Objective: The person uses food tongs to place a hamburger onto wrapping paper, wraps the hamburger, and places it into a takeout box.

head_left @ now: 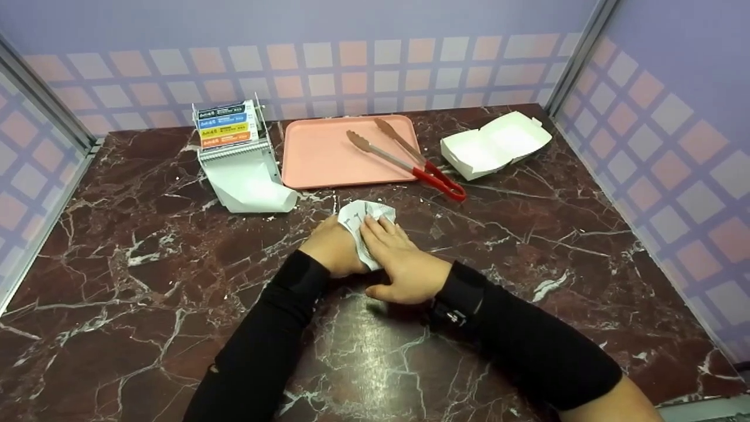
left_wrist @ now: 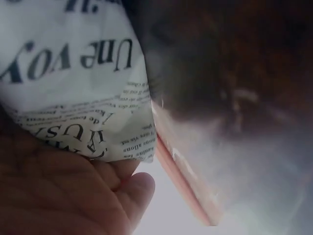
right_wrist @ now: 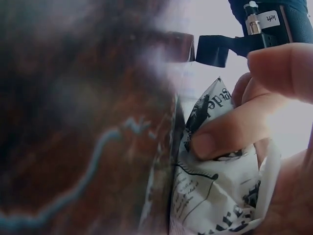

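Newsprint-patterned food wrapping paper (head_left: pixel 367 210), folded into a small packet, lies between both hands near the middle of the table. My left hand (head_left: pixel 334 249) holds it from the left, its fingers partly hidden by the paper; its palm shows under the printed packet (left_wrist: pixel 83 88) in the left wrist view. My right hand (head_left: pixel 407 264) lies over the packet from the right, fingers straight along it and thumb spread apart. In the right wrist view a thumb (right_wrist: pixel 205 144) presses on the creased paper (right_wrist: pixel 210 191). Whatever the paper wraps is hidden.
Behind the hands is a pink tray (head_left: pixel 319 152) with red-handled tongs (head_left: pixel 410 164) across its right side. An open white takeaway box (head_left: pixel 495 143) stands at the back right. A wrap dispenser with coloured boxes (head_left: pixel 234 152) stands back left. Tiled partitions (head_left: pixel 351 58) bound the marble table.
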A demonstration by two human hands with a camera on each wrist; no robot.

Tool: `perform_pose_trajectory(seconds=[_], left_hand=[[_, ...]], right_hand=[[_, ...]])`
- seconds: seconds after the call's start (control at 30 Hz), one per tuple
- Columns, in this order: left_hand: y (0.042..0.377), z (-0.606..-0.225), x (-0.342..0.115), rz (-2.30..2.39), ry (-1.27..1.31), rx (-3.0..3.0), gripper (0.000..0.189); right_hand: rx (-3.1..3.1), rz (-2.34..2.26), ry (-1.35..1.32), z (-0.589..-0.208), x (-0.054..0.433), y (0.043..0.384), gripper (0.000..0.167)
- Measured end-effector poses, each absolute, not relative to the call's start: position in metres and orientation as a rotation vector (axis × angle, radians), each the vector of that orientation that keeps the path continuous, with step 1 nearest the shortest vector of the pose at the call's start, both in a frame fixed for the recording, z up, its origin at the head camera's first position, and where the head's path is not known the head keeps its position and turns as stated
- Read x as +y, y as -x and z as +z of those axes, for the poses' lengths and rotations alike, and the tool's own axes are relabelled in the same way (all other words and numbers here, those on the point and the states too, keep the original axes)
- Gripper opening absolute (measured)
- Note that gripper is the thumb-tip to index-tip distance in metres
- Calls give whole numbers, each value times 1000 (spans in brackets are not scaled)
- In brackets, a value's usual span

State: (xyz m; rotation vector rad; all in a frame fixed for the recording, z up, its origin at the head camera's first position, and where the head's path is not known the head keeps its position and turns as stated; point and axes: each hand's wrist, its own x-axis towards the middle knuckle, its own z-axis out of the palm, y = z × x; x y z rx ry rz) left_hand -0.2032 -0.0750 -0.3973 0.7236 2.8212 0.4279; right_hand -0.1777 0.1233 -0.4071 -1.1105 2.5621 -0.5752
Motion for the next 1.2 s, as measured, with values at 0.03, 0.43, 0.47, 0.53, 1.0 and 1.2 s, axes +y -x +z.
perform_pose_trajectory(seconds=[0.03, 0.43, 0.47, 0.53, 1.0, 1.2], left_hand=[[204, -398, -76, 455, -759, 2806, 87], [206, -387, -125, 1164, -456, 2530, 96], [206, -386, -127, 1191, -402, 2549, 87], [206, -385, -128, 1240, -296, 2581, 69], [208, -394, -118, 1391, -69, 2581, 29], [210, -399, -122, 1416, -69, 2544, 27]], right_hand=[[2567, -565, 1108, -407, 123, 178, 114], [2602, -478, 1085, -405, 122, 176, 115], [2604, -474, 1084, -405, 122, 176, 115], [2607, -469, 1080, -404, 122, 175, 116], [2600, -651, 1082, -407, 124, 179, 76], [2652, -838, 1022, -407, 124, 188, 61]])
